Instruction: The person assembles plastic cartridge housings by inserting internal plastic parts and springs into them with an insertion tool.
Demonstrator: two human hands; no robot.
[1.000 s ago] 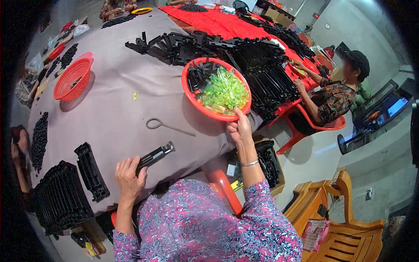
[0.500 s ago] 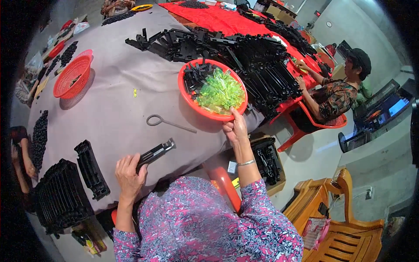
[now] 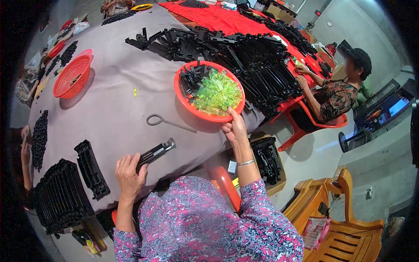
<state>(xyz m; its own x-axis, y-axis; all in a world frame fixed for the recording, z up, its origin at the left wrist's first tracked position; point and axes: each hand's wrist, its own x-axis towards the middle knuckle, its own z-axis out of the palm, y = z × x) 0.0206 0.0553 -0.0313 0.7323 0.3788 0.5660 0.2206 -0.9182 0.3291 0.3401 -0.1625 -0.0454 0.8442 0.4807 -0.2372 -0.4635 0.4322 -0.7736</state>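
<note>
My left hand (image 3: 129, 174) is closed around one end of a long black plastic part (image 3: 156, 153), its free end pointing up and to the right. With thumb on the rim, my right hand (image 3: 235, 127) grips the near edge of a red plastic bowl (image 3: 183, 97). Clear yellow-green plastic pieces (image 3: 220, 91) fill the bowl's right side. Small black pieces (image 3: 194, 77) lie in its left side. Between my hands a metal rod with a ring end (image 3: 172, 124) rests on the grey cloth, and a tiny yellow piece (image 3: 135, 92) lies farther off.
Beyond the bowl spreads a big heap of black plastic parts (image 3: 257, 61). A red basket (image 3: 72, 78) stands at the left. Black parts (image 3: 63, 194) line the near left edge, beside a single one (image 3: 91, 169). A co-worker (image 3: 338, 87) sits at the right; a wooden chair (image 3: 345, 218) stands behind.
The red bowl has shifted slightly left and nearer in my right hand. My left hand has hardly moved. At the far left edge, another person's arm has drawn back from the table.
</note>
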